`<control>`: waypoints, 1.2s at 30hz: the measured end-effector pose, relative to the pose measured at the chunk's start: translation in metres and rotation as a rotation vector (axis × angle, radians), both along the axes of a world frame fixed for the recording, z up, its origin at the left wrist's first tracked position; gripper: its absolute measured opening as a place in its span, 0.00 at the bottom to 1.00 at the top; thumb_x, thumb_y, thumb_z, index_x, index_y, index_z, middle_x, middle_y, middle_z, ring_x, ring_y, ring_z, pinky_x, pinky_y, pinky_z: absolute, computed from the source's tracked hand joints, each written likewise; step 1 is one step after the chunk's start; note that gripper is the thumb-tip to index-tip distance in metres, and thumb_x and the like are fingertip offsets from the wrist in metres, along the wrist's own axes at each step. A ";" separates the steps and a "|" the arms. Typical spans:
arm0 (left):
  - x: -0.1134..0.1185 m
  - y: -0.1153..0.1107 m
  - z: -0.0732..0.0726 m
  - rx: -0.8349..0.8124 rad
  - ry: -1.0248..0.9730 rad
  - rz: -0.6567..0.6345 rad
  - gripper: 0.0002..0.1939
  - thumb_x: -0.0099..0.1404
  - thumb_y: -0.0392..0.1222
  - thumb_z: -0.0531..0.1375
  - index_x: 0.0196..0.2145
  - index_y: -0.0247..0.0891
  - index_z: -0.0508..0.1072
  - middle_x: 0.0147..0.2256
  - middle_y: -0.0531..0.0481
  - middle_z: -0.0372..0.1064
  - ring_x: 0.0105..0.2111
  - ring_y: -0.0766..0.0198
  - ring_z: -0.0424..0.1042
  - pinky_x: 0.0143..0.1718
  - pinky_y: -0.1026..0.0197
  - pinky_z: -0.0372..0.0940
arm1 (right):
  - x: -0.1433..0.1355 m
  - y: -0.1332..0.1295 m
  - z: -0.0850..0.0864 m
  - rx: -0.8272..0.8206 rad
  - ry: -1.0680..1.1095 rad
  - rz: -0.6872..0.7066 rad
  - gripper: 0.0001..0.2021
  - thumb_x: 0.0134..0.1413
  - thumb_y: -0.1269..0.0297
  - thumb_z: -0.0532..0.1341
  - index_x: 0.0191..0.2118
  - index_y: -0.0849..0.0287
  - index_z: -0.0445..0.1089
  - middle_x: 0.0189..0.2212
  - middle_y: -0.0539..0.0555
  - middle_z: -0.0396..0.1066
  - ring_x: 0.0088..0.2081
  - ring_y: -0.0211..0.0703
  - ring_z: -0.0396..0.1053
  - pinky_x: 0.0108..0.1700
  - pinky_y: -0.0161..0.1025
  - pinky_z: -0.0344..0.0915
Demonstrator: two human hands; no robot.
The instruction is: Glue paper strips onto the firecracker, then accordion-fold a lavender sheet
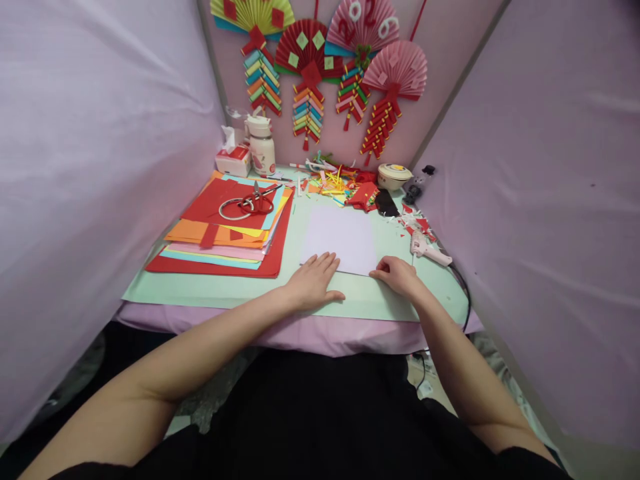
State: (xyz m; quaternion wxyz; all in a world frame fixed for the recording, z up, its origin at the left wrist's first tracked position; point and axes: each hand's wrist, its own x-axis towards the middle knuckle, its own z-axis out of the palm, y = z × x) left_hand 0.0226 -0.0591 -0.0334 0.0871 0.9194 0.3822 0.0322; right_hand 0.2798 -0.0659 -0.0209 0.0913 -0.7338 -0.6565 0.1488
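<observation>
A pale lilac sheet of paper (341, 233) lies flat on the mint-green table cover (240, 293) in front of me. My left hand (316, 279) rests flat across its near left edge, fingers stretched out and thumb spread to the right. At the near right corner, my right hand (395, 273) has its fingers curled together and pinches the sheet's corner. Left of the sheet is a stack of coloured paper, its large red sheet (277, 257) at the bottom. Scissors with red handles (256, 201) and a white ring (231, 209) lie on that stack.
A glue gun (430, 249) with a black cable lies at the right, near a black phone (387, 203). Paper scraps (333, 183) are heaped at the back. A lidded bowl (394, 176), a white bottle (261, 147) and a tissue box (233, 161) stand there. Paper fans (306, 50) hang behind.
</observation>
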 end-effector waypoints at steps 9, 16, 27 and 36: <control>-0.001 0.001 -0.001 0.010 0.014 0.006 0.47 0.65 0.69 0.45 0.68 0.28 0.47 0.68 0.36 0.39 0.69 0.51 0.38 0.67 0.49 0.38 | -0.052 -0.039 -0.006 0.493 -0.092 0.479 0.25 0.66 0.56 0.48 0.63 0.64 0.57 0.61 0.65 0.60 0.63 0.53 0.56 0.61 0.51 0.55; -0.001 0.001 -0.006 0.035 -0.003 -0.002 0.46 0.65 0.70 0.43 0.68 0.30 0.46 0.68 0.36 0.40 0.68 0.50 0.40 0.67 0.49 0.38 | -0.067 -0.042 -0.017 0.215 -0.135 0.524 0.40 0.62 0.39 0.42 0.69 0.65 0.44 0.68 0.64 0.45 0.69 0.52 0.42 0.67 0.53 0.45; -0.001 0.001 -0.002 0.008 0.024 0.001 0.47 0.66 0.68 0.45 0.68 0.28 0.44 0.68 0.36 0.38 0.69 0.50 0.37 0.67 0.48 0.37 | -0.063 -0.040 -0.021 0.151 -0.123 0.520 0.42 0.61 0.36 0.40 0.70 0.63 0.42 0.69 0.62 0.40 0.69 0.51 0.38 0.68 0.52 0.44; -0.002 0.000 -0.003 0.012 0.003 0.002 0.48 0.64 0.71 0.42 0.68 0.29 0.45 0.68 0.36 0.38 0.69 0.51 0.37 0.67 0.48 0.37 | -0.062 -0.040 -0.019 0.160 -0.139 0.542 0.40 0.62 0.37 0.40 0.70 0.62 0.42 0.69 0.62 0.42 0.69 0.50 0.39 0.67 0.52 0.45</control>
